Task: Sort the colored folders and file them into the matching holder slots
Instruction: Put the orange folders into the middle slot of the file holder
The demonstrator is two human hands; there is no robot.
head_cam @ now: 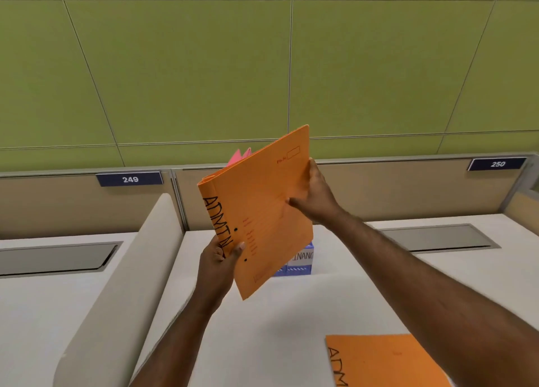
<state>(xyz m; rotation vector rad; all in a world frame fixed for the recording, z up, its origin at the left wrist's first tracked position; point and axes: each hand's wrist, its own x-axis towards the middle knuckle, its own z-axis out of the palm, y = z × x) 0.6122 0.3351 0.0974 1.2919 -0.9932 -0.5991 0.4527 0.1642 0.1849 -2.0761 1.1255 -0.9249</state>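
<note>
Both hands are holding a raised bundle of folders above the desk point(291, 313): the left hand point(217, 262) is gripping the lower spine corner of the front orange folder point(256, 211), thumb on its face beside the handwritten "ADMIN", while the right hand point(313, 194) is clasping the right edge, fingers wrapped behind and thumb lying across the cover. Pink folders point(240, 154) are peeking out behind its top edge, so the bundle is probably mixed, and the step in hand is likely separating this orange one from the rest. To do that well, the right hand should be sliding only the front cover free while the left is keeping the pink ones pinched at the spine, so nothing fans out or drops. A second orange folder point(388, 363), also marked "ADMIN", is lying flat at the near right of the desk, a sensible pile to add to. Behind the bundle, a blue holder point(300, 265) with a partly hidden label is standing on the desk, its slots out of sight.
</note>
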